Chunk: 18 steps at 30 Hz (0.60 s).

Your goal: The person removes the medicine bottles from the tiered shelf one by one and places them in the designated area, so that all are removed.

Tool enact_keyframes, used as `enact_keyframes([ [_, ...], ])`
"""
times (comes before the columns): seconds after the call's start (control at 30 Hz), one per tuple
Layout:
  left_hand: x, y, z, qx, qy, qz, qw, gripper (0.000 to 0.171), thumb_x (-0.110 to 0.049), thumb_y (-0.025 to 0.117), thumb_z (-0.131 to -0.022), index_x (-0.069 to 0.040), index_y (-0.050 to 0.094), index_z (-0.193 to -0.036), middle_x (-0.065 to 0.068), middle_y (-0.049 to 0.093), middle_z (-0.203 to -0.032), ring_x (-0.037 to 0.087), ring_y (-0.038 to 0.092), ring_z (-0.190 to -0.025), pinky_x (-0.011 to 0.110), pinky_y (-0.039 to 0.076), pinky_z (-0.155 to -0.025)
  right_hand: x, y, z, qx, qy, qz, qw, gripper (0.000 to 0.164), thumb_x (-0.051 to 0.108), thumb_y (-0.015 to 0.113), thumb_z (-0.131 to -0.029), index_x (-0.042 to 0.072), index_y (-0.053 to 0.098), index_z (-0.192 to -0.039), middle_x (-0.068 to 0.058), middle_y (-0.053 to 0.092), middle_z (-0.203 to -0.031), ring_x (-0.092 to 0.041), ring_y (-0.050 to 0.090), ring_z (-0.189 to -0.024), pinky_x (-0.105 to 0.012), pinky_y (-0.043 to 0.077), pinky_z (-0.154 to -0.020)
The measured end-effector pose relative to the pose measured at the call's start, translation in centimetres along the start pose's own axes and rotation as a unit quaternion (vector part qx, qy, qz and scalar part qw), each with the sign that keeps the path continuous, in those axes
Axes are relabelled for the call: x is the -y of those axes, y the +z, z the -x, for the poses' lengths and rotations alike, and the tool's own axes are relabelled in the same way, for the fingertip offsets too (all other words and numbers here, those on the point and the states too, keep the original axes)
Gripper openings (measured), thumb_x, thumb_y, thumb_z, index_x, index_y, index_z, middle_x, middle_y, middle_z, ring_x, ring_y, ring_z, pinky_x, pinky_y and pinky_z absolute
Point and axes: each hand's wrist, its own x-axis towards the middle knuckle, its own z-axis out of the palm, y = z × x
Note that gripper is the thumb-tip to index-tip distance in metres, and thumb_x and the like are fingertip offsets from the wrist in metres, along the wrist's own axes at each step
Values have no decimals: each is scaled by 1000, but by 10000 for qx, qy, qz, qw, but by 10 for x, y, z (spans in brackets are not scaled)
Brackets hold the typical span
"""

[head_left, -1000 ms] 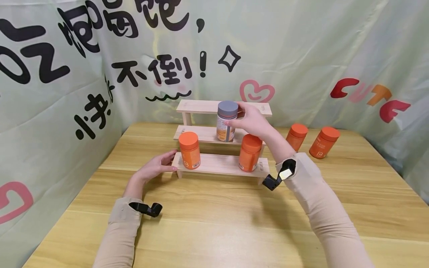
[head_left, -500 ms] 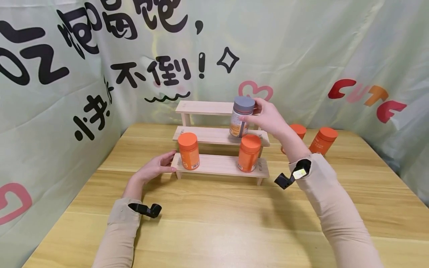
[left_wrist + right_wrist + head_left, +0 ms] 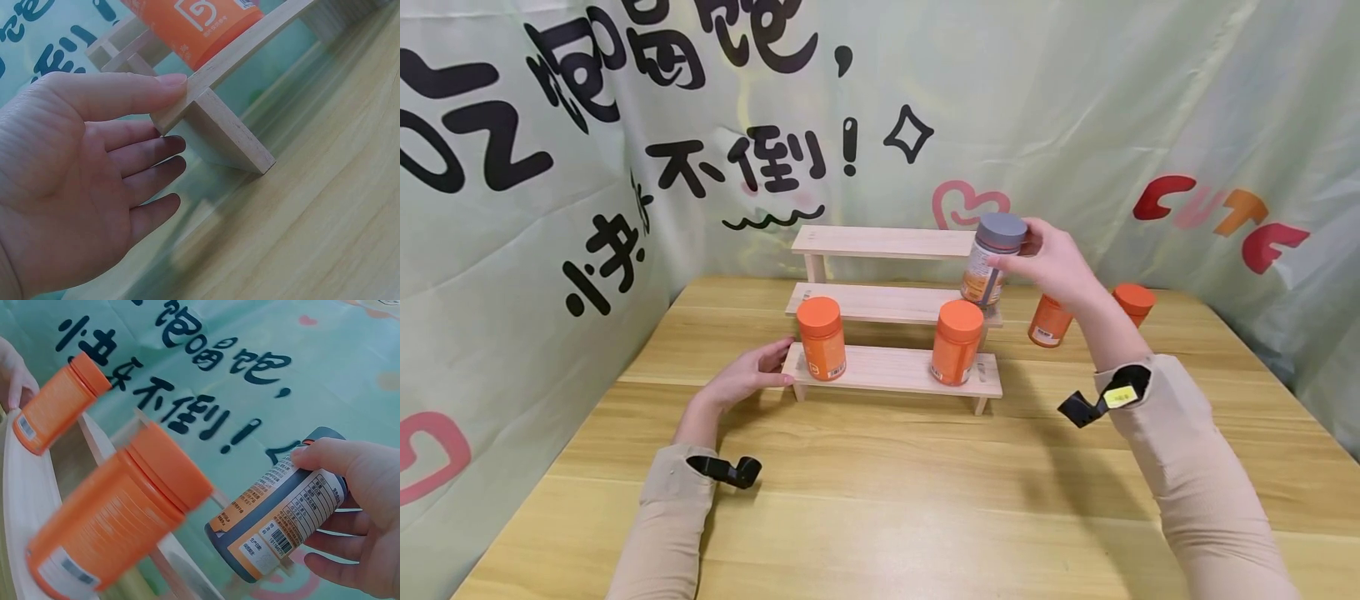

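Observation:
My right hand (image 3: 1060,262) grips a grey-capped supplement bottle (image 3: 985,271) over the right end of the middle shelf. In the right wrist view its printed label (image 3: 281,512) and barcode show, the thumb lying across the upper part. My left hand (image 3: 741,377) pinches the left end of the lowest tier of a pale wooden three-tier display stand (image 3: 887,367), thumb on top. The left wrist view shows the other fingers (image 3: 153,159) spread below the board. Two orange bottles stand on that lowest tier, one at the left (image 3: 823,342) and one at the right (image 3: 957,346).
Two more orange bottles stand on the wooden table (image 3: 880,500) right of the stand, one (image 3: 1047,323) beside my right wrist, the other (image 3: 1135,302) partly hidden behind it. A printed cloth backdrop (image 3: 1075,125) rises behind the table and along its left side.
My right hand has carried the grey-capped bottle rightward from the middle of the stand to its right end. My left hand has stayed at the lowest tier.

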Motion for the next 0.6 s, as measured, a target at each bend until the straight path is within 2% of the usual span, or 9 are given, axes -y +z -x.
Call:
enact_keyframes([
  [0.27, 2, -1, 1, -42, -47, -95, 9999, 79, -14, 64, -86, 7, 15, -145, 25, 14, -150, 40, 15, -137, 51, 14, -110, -19, -29, 13, -347, 339, 197, 9986, 74, 39, 66, -84, 4, 33, -140, -16, 48, -129, -22, 49, -112, -42, 41, -96],
  [0.5, 5, -2, 0, 5, -45, -67, 10000, 79, -14, 64, -87, 6, 14, -145, 25, 14, -150, 40, 15, -137, 51, 15, -109, -35, -51, 30, -582, 514, 642, 9949, 75, 42, 63, -86, 2, 31, -142, -19, 46, -130, -24, 47, -110, -43, 41, -94],
  [0.6, 6, -3, 0, 16, -28, -42, 10000, 79, -14, 63, -87, 6, 14, -145, 25, 14, -150, 40, 15, -137, 51, 15, -109, -41, -59, 36, -669, 578, 784, 9930, 76, 41, 62, -86, 2, 30, -142, -20, 45, -130, -19, 47, -107, -40, 41, -92],
])
